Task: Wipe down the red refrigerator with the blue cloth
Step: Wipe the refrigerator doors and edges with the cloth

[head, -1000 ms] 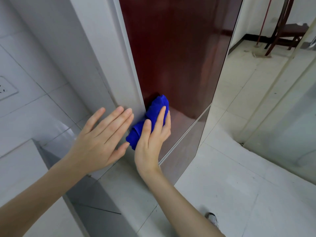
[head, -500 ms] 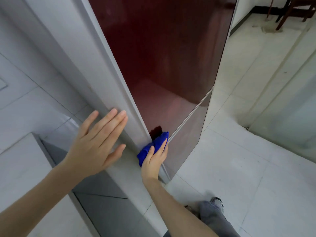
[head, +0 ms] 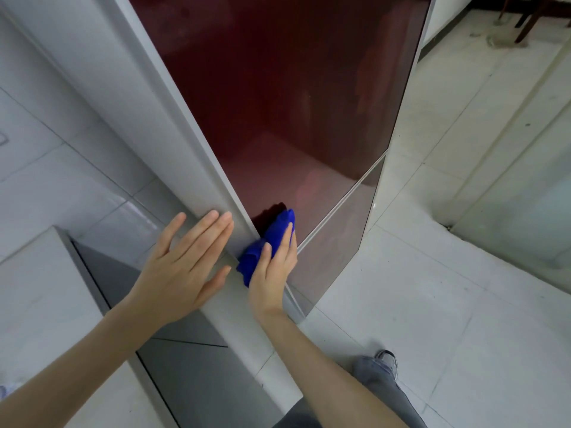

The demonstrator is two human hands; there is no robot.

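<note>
The red refrigerator (head: 278, 97) fills the upper middle of the view, its glossy dark red door seen from the side. A bunched blue cloth (head: 272, 239) lies against the door's lower left corner, just above the seam to the lower door. My right hand (head: 273, 270) presses the cloth flat to the door with straight fingers. My left hand (head: 182, 267) rests open on the refrigerator's white side panel (head: 129, 88), fingers spread and fingertips near the door's edge.
A grey lower door (head: 333, 248) sits under the red one. A white tiled wall (head: 46, 168) and a grey ledge (head: 191, 375) stand at the left. Pale floor tiles (head: 432, 304) spread right, with a glass partition (head: 525, 211) and chair legs (head: 531, 23) beyond. My grey trouser leg and shoe (head: 386, 369) show below.
My right hand carried the cloth down the door from mid-height to the lower left corner and stays there. My left hand kept its place on the side panel, sliding slightly closer to the door.
</note>
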